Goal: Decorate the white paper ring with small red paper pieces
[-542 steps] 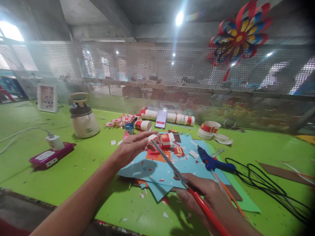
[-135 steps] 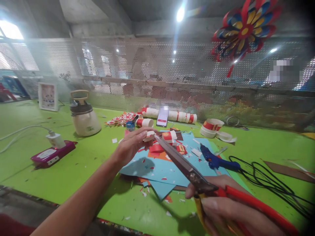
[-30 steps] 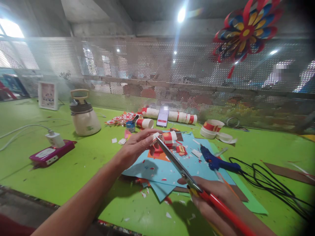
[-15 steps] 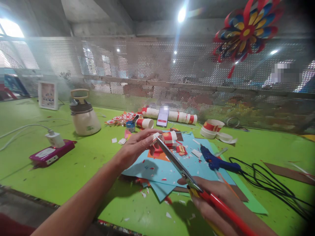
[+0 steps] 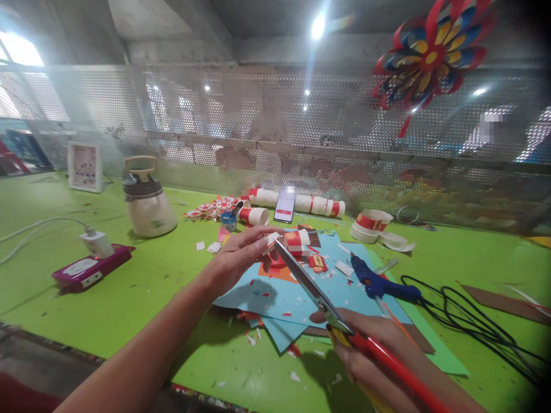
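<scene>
My left hand (image 5: pixel 245 250) pinches a small white piece of paper cup (image 5: pixel 272 243) over the blue paper sheets (image 5: pixel 275 298). In my right hand (image 5: pixel 365 344) is a pair of scissors (image 5: pixel 303 281) with red and yellow handles. The blades point up and left, their tips at the white piece. Whether the blades are parted there I cannot tell. Just beyond the tips lie cut red-and-white paper cup parts (image 5: pixel 297 240). A red scrap with yellow print (image 5: pixel 317 263) rests on the blue sheet among small clippings.
A blue glue gun (image 5: pixel 383 281) with a looped black cable lies at right. Left stand a beige jug (image 5: pixel 150 212) and a purple power strip (image 5: pixel 92 268). Behind are a phone (image 5: pixel 284 206), a blue jar (image 5: pixel 228 221), several paper cups (image 5: pixel 253 216) and a cup roll (image 5: pixel 318 205).
Almost nothing differs. The scissors and both hands hold nearly the same place, with the blade tips shifted very slightly at the white piece.
</scene>
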`<state>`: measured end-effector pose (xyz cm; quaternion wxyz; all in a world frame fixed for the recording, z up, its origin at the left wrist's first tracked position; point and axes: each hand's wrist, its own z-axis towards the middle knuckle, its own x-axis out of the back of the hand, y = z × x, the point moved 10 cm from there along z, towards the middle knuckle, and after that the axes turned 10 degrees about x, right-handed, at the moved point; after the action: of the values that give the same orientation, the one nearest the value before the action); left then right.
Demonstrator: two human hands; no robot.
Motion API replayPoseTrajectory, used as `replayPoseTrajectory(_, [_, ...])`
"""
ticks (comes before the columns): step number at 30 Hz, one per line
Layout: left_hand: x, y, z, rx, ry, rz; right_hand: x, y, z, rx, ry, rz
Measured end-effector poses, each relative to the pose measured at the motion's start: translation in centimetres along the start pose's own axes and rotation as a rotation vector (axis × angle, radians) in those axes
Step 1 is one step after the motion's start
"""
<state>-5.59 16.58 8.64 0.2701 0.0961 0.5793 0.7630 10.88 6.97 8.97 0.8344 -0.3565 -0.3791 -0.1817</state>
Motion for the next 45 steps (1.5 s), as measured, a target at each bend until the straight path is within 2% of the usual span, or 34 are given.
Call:
replayPoseTrajectory(23, [0.1, -0.2, 0.0, 0.008, 0.003, -0.002, -0.5, 0.7, -0.4, -0.036, -0.058, 0.06])
replayPoseTrajectory(28, [0.1, -0.2, 0.0, 0.012, 0.006, 0.002, -0.4, 0.5, -0.3, -0.009, -0.032, 0.074])
replayPoseTrajectory(45, [0.0, -0.2, 0.1, 0.009, -0.011, -0.024, -0.7, 1.4, -1.1, -0.074, -0.002, 0.104])
